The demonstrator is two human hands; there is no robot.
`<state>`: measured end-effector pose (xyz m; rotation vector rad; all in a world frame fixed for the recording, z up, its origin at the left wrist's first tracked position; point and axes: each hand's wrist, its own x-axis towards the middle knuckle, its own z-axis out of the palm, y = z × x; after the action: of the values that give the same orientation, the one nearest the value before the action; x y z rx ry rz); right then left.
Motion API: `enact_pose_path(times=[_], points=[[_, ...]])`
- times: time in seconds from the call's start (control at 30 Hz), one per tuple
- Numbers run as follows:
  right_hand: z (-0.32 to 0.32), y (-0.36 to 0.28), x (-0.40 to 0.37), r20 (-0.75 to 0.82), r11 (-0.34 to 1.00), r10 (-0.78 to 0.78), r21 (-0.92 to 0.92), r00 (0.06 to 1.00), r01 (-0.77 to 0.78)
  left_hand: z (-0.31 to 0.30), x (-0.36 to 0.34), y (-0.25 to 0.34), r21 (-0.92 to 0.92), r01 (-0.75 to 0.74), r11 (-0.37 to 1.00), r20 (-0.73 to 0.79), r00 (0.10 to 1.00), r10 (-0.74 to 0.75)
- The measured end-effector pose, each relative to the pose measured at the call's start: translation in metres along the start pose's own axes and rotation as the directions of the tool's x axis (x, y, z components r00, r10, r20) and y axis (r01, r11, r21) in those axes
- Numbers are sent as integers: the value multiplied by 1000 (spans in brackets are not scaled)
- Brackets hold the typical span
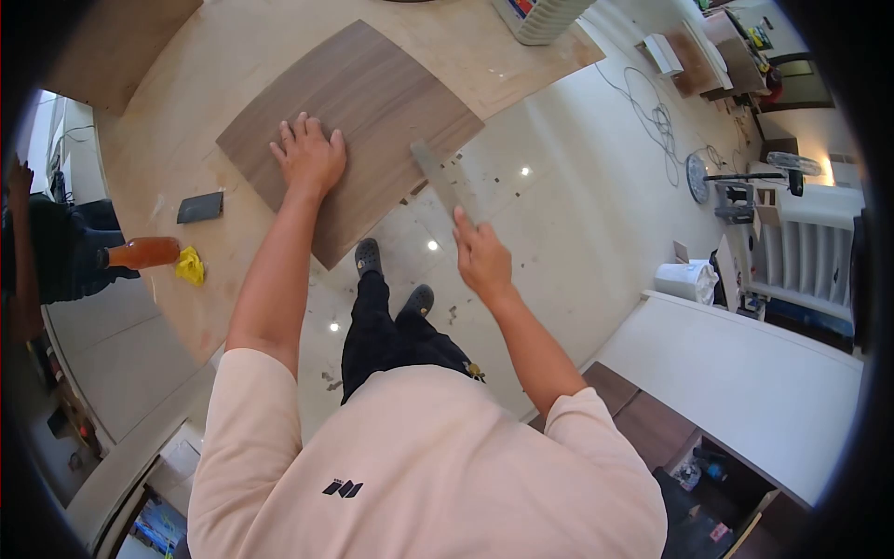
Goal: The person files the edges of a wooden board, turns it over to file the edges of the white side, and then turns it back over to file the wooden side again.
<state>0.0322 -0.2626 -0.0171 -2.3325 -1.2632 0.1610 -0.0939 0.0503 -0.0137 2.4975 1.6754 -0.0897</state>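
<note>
A wood-grain brown board (372, 88) lies on the plywood table, its near right edge overhanging the floor. My left hand (312, 158) rests on it with the fingers spread, pressing flat near its left part. In my right hand (483, 256) is a long flat grey file (438, 177), the fingers wrapped round its near end. The far end of the file meets the board's right-hand edge; whether it touches is hard to make out. Small dark scraps (452, 315) lie on the floor below.
On the plywood table (149, 140) are a dark rectangular piece (200, 207), a bottle of orange-brown liquid (144, 252), a crumpled yellow thing (190, 266) and a pale jug (540, 23). Another person (56, 247) stands at left. A fan (698, 177), cables (656, 121) and a white panel (745, 382) are at right.
</note>
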Motion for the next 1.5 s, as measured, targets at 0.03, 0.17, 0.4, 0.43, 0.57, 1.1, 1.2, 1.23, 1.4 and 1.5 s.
enact_pose_path(times=[0.03, 0.17, 0.4, 0.43, 0.57, 1.1, 1.2, 1.23, 1.4, 1.5], points=[[-1, 1, -14, 25, 1000, -4, 17, 1000, 3, -10, 3, 14, -36, 62, 997, 26, 998, -61], [11, -4, -18, 59, 998, -15, 56, 998, 12, -1, -1, 36, -31, 61, 998, -28, 998, -62], [20, -17, 66, -13, 998, -32, 47, 999, 33, 10, 3, 30, -3, 8, 1000, -96, 995, -8], [19, -7, 39, -19, 998, -39, 56, 999, 40, 8, 3, 30, -9, 11, 1000, -88, 996, -12], [4, 2, -27, 90, 996, -13, 88, 996, 5, 4, -2, 31, -8, 4, 1000, -86, 996, -5], [20, 11, 79, -10, 999, -33, -14, 999, 33, 9, 1, 31, 10, -10, 1000, -106, 994, 11], [17, 8, 88, -15, 998, -30, -55, 999, 29, 12, 1, 28, 10, -23, 1000, -110, 994, 24], [15, 9, 72, -61, 998, -62, -3, 996, 62, 10, 1, 27, 7, -25, 1000, -110, 994, 26], [13, 4, 13, 77, 1000, -2, 18, 997, 0, 9, -8, 26, 0, -19, 1000, -84, 996, 18], [19, -3, 78, 11, 1000, -9, 12, 1000, 8, 3, -1, 29, -2, -17, 1000, -86, 996, 17]])
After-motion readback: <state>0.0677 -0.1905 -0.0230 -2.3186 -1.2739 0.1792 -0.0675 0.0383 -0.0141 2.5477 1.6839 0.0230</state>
